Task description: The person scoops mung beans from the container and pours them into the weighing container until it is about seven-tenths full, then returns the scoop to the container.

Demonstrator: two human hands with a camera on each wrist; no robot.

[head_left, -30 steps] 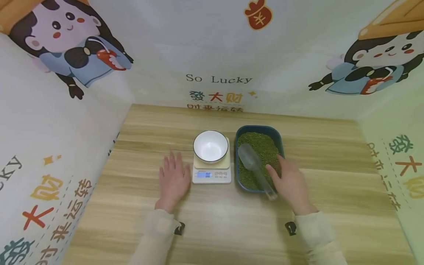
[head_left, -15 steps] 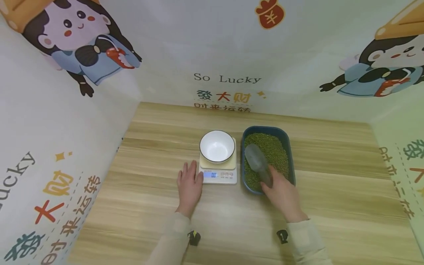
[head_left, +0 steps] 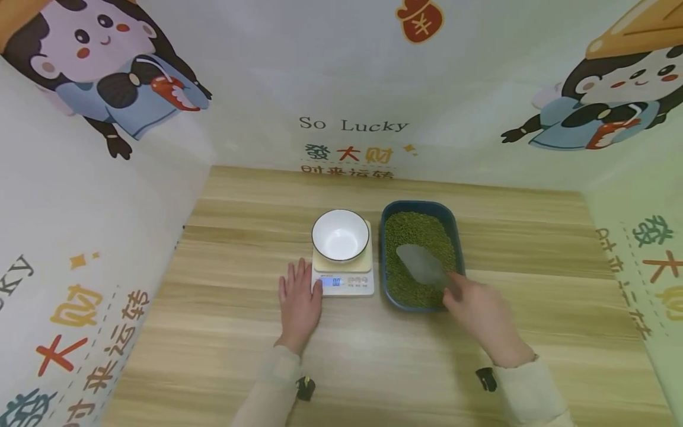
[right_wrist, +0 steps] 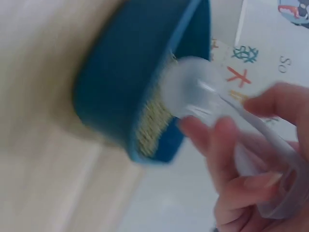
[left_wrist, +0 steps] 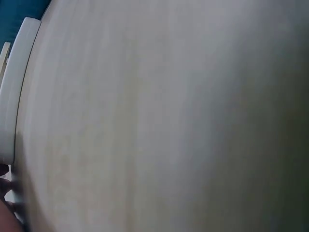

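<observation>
My right hand point(head_left: 482, 311) grips the handle of a clear plastic scoop point(head_left: 421, 264), fingers curled round it. The scoop's blade is over the small green beans point(head_left: 416, 228) that fill a dark blue tub point(head_left: 382, 261). In the right wrist view the blurred scoop point(right_wrist: 190, 84) overlaps the rim of the tub point(right_wrist: 120, 63). My left hand point(head_left: 300, 308) lies palm down on the table, fingers straight, thumb at the front left corner of a kitchen scale point(head_left: 347, 289). A white bowl point(head_left: 341, 237) with a dark rim sits on that scale, whose display reads 0.0.
The wood-grain table point(head_left: 240, 237) is bounded by printed white panels at the back point(head_left: 256, 136) and both sides. Scale and tub stand side by side with a narrow gap between them. A black strap piece point(head_left: 306, 388) sits by the left sleeve.
My right hand has taken hold of the scoop's handle, and the scoop has swung so its handle points more to the right. My left hand has slid right to the scale's edge.
</observation>
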